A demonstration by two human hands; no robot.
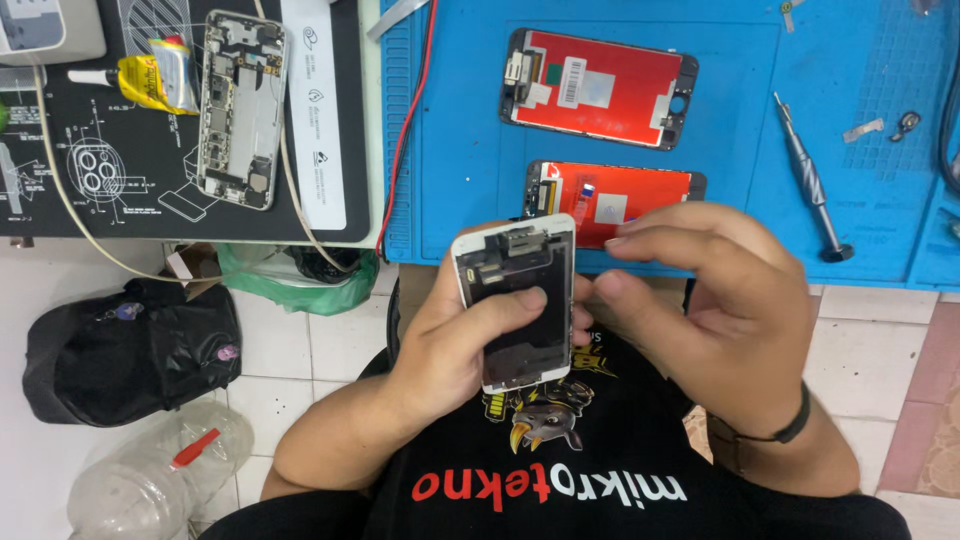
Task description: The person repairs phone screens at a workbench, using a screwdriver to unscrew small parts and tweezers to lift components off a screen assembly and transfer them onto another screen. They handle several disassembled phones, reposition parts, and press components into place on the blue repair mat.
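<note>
Head view: left hand (455, 340) grips the white phone screen panel (517, 300) by its edges, probably light, thin, fragile; right hand (700, 300) hovers half-curled, empty.

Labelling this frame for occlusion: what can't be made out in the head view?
- Lower red screen panel: near edge hidden behind the right hand and the white screen assembly.
- White screen assembly: left edge covered by the left hand, thumb across its back.
- Right fingertips: whether they pinch a small part, too small to tell.
- Clear plastic bottle: cut off by the bottom edge.
- Grey device: cut off at the top left corner.
</note>
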